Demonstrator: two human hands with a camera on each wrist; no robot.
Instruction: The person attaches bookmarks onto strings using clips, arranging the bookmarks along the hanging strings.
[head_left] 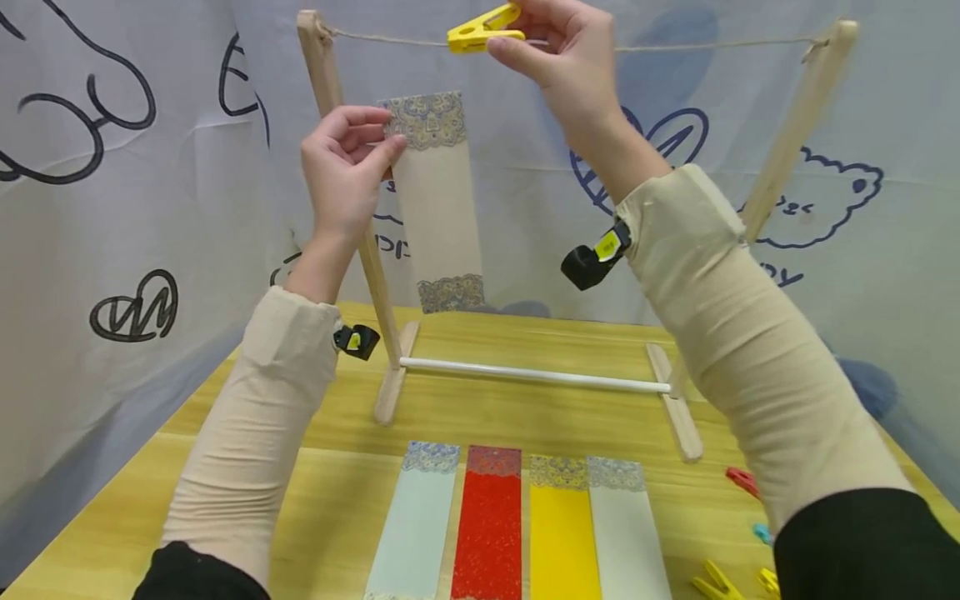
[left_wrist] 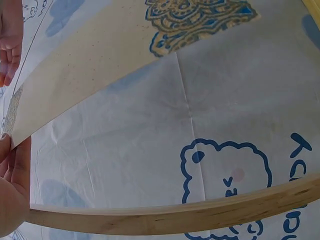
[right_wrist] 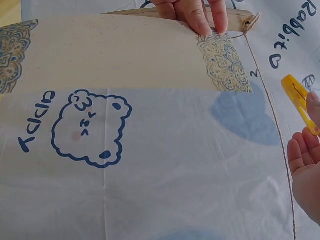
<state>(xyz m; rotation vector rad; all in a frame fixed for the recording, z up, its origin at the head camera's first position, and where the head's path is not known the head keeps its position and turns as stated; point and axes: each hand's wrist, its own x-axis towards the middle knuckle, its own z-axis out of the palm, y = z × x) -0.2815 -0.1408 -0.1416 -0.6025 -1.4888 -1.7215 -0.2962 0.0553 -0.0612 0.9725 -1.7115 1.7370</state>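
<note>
My left hand (head_left: 345,171) pinches a cream paper strip (head_left: 438,208) at the left edge of its upper end. Blue-and-gold lace print bands both ends of the strip, which hangs upright below the string (head_left: 697,47). Up at the string, my right hand (head_left: 573,62) pinches a yellow clothespin (head_left: 472,32) between thumb and fingers. In the head view the clothespin overlaps the line. The right wrist view has the clothespin (right_wrist: 297,100) beside the string, apart from the lace end of the strip (right_wrist: 225,62).
The string spans two wooden posts (head_left: 798,125) on feet joined by a white rod (head_left: 532,375). On the wooden table lie pale blue (head_left: 414,533), red (head_left: 487,533), yellow (head_left: 564,542) and whitish strips (head_left: 628,542). Several clothespins, one yellow (head_left: 716,581) and one red (head_left: 742,481), lie at right.
</note>
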